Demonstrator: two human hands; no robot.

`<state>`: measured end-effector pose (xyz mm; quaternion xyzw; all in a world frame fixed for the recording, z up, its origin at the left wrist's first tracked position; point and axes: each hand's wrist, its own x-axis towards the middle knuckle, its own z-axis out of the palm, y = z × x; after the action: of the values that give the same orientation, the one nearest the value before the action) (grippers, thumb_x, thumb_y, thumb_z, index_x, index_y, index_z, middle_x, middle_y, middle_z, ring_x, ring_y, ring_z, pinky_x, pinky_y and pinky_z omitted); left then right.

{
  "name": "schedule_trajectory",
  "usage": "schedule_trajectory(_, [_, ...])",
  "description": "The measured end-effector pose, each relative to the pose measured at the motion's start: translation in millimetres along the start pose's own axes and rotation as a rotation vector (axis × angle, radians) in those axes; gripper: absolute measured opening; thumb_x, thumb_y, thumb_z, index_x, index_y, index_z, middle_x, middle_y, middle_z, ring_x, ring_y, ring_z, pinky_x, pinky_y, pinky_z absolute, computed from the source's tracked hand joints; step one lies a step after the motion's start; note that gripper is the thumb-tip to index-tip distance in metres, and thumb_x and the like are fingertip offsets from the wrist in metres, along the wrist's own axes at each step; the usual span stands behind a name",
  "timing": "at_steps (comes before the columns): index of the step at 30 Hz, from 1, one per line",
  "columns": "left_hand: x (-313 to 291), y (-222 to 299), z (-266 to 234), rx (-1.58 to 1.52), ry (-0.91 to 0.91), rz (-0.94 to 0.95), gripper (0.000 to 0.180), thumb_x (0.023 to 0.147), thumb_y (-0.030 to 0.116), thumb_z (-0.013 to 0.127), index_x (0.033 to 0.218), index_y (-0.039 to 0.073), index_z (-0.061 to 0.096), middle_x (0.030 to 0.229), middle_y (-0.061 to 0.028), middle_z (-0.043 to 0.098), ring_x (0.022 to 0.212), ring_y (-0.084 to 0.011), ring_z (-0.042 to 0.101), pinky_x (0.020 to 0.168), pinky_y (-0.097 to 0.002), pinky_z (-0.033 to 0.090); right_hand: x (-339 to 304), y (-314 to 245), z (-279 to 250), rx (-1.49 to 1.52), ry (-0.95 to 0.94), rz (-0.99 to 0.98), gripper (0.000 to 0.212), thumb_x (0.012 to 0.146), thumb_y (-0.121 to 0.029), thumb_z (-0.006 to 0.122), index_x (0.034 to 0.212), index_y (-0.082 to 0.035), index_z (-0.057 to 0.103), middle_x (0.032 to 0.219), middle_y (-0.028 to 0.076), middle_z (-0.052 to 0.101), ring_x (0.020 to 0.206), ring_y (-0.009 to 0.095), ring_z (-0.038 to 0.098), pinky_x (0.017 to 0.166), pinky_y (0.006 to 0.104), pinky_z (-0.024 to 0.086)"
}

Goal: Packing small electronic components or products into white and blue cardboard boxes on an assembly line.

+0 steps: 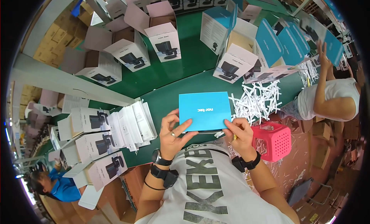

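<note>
A blue rectangular panel [204, 111] with white print upside down to me lies before my chest. Whether it is a box lid or a loose card, I cannot tell. My left hand [172, 131] grips its near left corner, the thumb along the near edge. At the near right corner my right hand [239, 134] pinches it, thumb on top and other fingers curled. A thin dark strip shows under the near edge. White paper strips [258, 100] lie in a heap just right of the panel, and a stack of white folded papers [135, 123] stands to its left.
Open white cartons [165, 40] line the green bench [189, 71] at the back; more cartons [101, 145] stand at left. A pink perforated stool [275, 141] is by my right arm. One co-worker [331, 96] works at right, another [59, 185] at lower left.
</note>
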<state>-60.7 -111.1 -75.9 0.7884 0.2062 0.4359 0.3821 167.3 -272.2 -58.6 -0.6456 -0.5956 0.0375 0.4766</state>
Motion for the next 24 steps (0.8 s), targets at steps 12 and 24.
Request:
schedule_trajectory(12, [68.3, 60.7, -11.1, 0.535, -0.578, 0.199, 0.091, 0.077, 0.052, 0.083, 0.153, 0.012, 0.052, 0.160, -0.0209, 0.042, 0.150, -0.0477, 0.035, 0.123, -0.0590, 0.031, 1.5, 5.5, -10.8, -0.113, -0.218, -0.126, 0.048, 0.083, 0.001, 0.080, 0.130, 0.001, 0.069, 0.134, 0.025, 0.065, 0.095, 0.027, 0.069, 0.079, 0.0362, 0.057])
schedule_trajectory(24, [50.9, 39.9, 26.1, 0.632, -0.484, 0.169, 0.100, 0.083, 0.057, 0.076, 0.159, 0.005, 0.040, 0.168, -0.0325, 0.025, 0.155, -0.0517, 0.023, 0.128, -0.0613, 0.015, 2.0, 6.2, -1.4, -0.099, -0.245, -0.167, 0.028, 0.098, -0.005, 0.067, 0.125, 0.006, 0.068, 0.131, 0.028, 0.067, 0.109, 0.045, 0.070, 0.092, 0.0484, 0.059])
